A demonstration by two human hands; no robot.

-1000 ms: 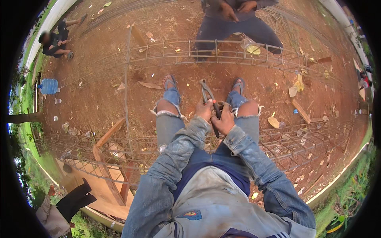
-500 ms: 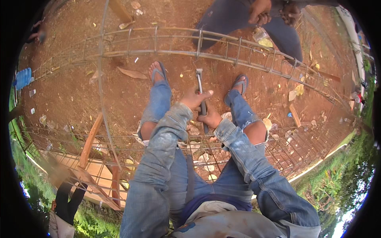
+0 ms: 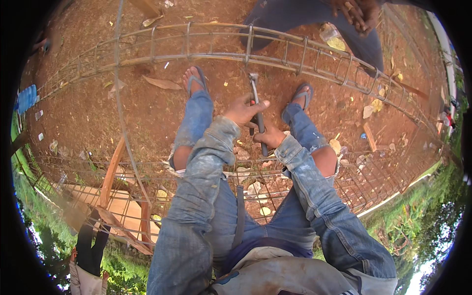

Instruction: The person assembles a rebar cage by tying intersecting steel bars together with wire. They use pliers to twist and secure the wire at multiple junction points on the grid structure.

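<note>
Between my knees I hold a pair of metal pincers (image 3: pixel 254 88), its small head up and its dark handles toward me. My left hand (image 3: pixel 241 111) is closed around it from the left, thumb across the upper part. Lower down, my right hand (image 3: pixel 271 135) grips a handle from the right. The two handle ends show slightly apart, and a bit of red shows beside the left fingers. Beyond the pincers' head runs a long rebar cage (image 3: pixel 216 56) of bars and square stirrups. My fingers partly hide the handles.
Wire mesh or bars (image 3: pixel 255 179) cross under my thighs. A wooden stake (image 3: pixel 112 172) and board stand left, with a thin upright bar (image 3: pixel 121 98) nearby. A co-worker's knees (image 3: pixel 275 22) and hands (image 3: pixel 358 12) are beyond the cage. Another person (image 3: pixel 89 250) is at lower left. Dry leaves litter the soil.
The pincers and both hands have shifted slightly right, and the handles have spread a little apart. The co-worker's hands have moved up and right. The person at lower left has shifted right.
</note>
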